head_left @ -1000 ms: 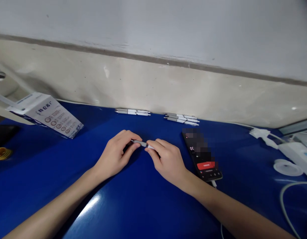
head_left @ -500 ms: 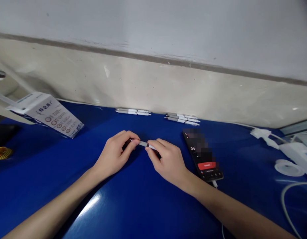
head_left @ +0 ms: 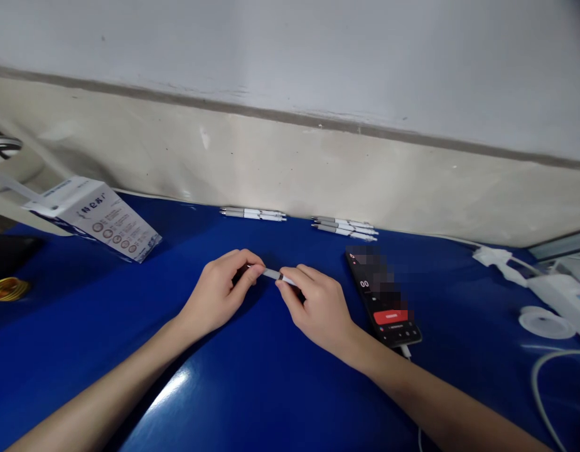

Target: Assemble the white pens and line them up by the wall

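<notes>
A white and grey pen lies between both of my hands, low over the blue table. My left hand pinches its left end with closed fingers. The other end is gripped by my right hand, fingers curled round it. Only the short middle stretch of the pen shows between the fingertips.
Two small groups of similar pens lie by the wall at the back. A phone with a lit screen and cable sits right of my right hand. A printed box stands at left; a power strip and white cables lie at far right.
My left fingers have slid slightly along the pen, and a little more of its white middle shows between the hands. The view shifted slightly.
</notes>
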The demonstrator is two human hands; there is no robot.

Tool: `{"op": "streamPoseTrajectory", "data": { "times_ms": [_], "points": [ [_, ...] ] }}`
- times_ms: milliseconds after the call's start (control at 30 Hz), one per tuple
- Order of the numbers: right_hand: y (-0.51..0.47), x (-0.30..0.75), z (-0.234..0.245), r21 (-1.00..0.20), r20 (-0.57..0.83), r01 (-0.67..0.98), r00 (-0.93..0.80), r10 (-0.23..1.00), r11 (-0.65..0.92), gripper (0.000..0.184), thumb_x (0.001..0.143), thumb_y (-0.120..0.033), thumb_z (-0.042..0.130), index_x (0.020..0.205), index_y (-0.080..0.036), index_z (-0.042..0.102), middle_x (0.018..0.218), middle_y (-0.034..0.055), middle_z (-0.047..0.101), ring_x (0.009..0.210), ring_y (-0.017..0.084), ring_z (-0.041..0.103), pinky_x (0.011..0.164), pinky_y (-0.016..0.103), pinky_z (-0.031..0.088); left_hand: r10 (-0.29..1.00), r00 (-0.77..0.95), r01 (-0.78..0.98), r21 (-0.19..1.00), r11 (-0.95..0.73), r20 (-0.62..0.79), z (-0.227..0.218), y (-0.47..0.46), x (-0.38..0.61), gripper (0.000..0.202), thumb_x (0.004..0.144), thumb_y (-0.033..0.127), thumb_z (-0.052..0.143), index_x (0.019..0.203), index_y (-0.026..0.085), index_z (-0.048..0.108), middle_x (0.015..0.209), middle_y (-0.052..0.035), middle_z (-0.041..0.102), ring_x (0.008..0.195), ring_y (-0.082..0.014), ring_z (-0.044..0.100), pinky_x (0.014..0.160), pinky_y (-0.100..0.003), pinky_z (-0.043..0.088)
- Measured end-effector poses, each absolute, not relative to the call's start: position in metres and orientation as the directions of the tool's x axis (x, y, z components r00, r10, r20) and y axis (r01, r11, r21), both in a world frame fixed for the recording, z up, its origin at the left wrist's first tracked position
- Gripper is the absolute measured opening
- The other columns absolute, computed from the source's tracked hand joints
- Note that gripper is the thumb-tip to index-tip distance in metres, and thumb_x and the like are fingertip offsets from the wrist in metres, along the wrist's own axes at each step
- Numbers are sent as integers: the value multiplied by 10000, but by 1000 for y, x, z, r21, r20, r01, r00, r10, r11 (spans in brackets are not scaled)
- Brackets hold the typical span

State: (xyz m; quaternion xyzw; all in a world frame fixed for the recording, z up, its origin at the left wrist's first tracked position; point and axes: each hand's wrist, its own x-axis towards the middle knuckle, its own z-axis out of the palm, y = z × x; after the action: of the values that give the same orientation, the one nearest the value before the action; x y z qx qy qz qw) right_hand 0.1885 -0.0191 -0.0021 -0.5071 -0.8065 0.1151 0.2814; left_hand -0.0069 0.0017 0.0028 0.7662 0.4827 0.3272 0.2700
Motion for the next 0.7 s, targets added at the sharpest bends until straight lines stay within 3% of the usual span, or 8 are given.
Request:
{"op": "streamPoseTrajectory", "data": {
  "times_ms": [200, 333, 467, 700],
  "points": [
    [-20, 189, -2, -495, 323, 750, -309, 895, 438, 207, 945, -257, 452, 957, -186, 646, 767, 20, 610, 668, 131, 526, 630, 262, 382, 871, 364, 503, 717, -482, 330, 3, 1, -6, 159, 940, 272, 483, 1030, 214, 601, 986, -43, 631, 902, -175, 582, 775, -302, 467],
    [-20, 189, -2, -490, 322, 751, -316, 892, 443, 205, 947, -253, 450, 973, -193, 644, 773, 21, 612, 677, 131, 529, 631, 258, 382, 915, 300, 531, 750, -395, 270, 2, 1, -6, 193, 930, 337, 511, 1063, 225, 595, 943, -25, 638, 795, -151, 591, 681, -269, 461],
    [-20, 189, -2, -466, 330, 762, -322, 887, 450, 204, 945, -257, 455, 960, -196, 649, 760, 19, 609, 663, 130, 523, 618, 260, 375, 930, 290, 585, 726, -360, 228, 1, 2, -7, 208, 950, 354, 470, 944, 211, 621, 808, -8, 626, 680, -139, 561, 579, -256, 404],
    [-19, 189, -1, -485, 318, 757, -315, 894, 439, 213, 949, -254, 449, 983, -189, 648, 773, 21, 615, 677, 134, 536, 639, 266, 386, 877, 345, 528, 704, -475, 334, 3, 1, -7, 143, 936, 265, 496, 1018, 218, 602, 961, -32, 617, 866, -165, 571, 748, -292, 459]
  ]
}}
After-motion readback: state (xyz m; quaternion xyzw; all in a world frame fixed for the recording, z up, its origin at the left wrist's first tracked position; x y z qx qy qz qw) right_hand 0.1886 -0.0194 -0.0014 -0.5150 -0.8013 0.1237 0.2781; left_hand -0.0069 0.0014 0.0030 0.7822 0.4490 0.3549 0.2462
